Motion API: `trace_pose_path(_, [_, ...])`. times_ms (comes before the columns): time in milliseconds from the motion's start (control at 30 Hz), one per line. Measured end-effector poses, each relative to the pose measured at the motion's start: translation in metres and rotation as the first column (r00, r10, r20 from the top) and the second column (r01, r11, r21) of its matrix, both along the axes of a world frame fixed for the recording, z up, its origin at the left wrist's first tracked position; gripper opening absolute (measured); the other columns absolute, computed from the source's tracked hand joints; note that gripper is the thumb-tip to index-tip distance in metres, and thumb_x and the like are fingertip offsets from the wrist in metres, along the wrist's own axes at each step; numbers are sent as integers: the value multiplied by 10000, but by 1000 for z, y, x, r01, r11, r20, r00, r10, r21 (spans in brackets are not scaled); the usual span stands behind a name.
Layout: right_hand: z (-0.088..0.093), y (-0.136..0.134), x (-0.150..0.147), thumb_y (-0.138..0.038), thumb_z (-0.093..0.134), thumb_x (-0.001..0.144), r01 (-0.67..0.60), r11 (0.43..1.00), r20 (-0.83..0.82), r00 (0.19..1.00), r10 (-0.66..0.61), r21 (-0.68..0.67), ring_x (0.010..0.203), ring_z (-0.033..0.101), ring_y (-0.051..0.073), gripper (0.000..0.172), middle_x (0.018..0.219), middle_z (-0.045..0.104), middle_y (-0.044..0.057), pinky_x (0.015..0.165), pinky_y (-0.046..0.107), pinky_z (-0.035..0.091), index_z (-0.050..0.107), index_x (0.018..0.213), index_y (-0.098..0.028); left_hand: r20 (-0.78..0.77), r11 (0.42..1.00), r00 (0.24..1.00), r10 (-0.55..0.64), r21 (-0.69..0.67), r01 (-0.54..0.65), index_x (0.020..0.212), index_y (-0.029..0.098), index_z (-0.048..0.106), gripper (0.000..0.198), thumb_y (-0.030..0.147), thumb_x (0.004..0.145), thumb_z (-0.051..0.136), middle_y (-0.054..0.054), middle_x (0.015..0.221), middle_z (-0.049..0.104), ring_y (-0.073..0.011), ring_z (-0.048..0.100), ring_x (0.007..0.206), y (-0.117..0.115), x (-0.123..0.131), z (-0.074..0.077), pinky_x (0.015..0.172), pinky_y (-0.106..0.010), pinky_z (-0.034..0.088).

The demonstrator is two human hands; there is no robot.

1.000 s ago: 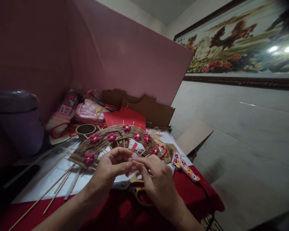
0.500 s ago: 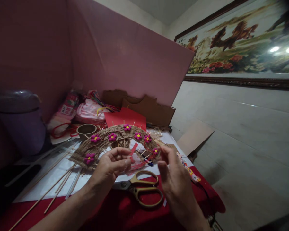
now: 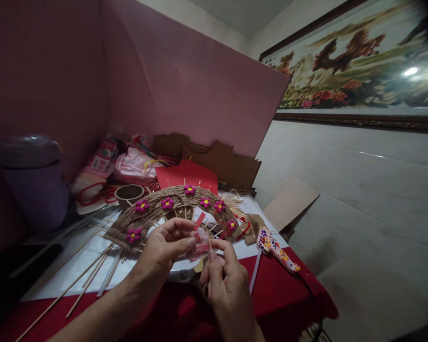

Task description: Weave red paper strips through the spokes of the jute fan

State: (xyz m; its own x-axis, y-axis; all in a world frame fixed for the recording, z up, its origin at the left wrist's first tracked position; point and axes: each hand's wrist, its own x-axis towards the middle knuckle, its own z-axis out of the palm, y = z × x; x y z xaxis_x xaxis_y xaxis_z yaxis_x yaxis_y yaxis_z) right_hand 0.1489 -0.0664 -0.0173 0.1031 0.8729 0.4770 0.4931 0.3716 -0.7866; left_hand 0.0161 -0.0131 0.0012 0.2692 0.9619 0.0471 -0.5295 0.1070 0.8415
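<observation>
A small red paper piece [image 3: 199,236] is pinched in the left hand [image 3: 166,249], just near of the twine arch [image 3: 153,213]. Its shape is hard to make out. A thin stick [image 3: 209,243], pointing up and far, is gripped by the right hand [image 3: 225,280]. The scissors [image 3: 187,275] are mostly hidden beneath both hands.

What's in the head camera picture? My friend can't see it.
The left hand pinches a small red piece and the right hand touches it, above a red tablecloth. Behind them lies a woven straw arch dotted with pink flowers.
</observation>
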Motion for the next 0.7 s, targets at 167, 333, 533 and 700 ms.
trace_pose_path(167, [-2, -1, -6, -306, 405, 924, -38, 999, -40, 999, 37, -12, 388, 504, 102, 184, 452, 504, -53, 411, 182, 377, 531, 934, -172, -10, 999, 1000, -10, 32, 10, 803, 153, 647, 241, 157, 603, 781, -25, 696, 690, -117, 620, 584, -1, 0, 0, 553, -226, 473])
trace_pose_path(333, [-3, -2, -7, -301, 410, 925, -50, 999, -82, 995, 49, -8, 382, 501, 95, 169, 458, 497, -56, 396, 177, 357, 514, 875, -177, -45, 997, 999, -5, 71, 8, 810, 147, 655, 235, 167, 609, 774, -30, 677, 677, -110, 582, 539, -2, 1, 0, 525, -235, 458])
trace_pose_path(533, [-4, -1, -8, -245, 430, 915, -37, 995, -8, 999, 38, 96, 425, 537, 102, 133, 514, 547, -36, 421, 186, 386, 540, 874, -182, -70, 997, 997, -15, 77, 21, 809, 154, 652, 238, 180, 608, 777, -17, 650, 665, -95, 562, 526, 0, 0, -2, 522, -219, 449])
trace_pose_path(700, [-3, -1, -9, -203, 446, 902, 37, 976, 102, 993, -60, 217, 485, 604, 126, 144, 606, 640, 14, 427, 189, 421, 575, 844, -178, -75, 996, 997, -12, 91, 19, 796, 158, 656, 219, 177, 612, 774, -13, 662, 667, -90, 557, 528, 0, -1, -4, 523, -214, 446])
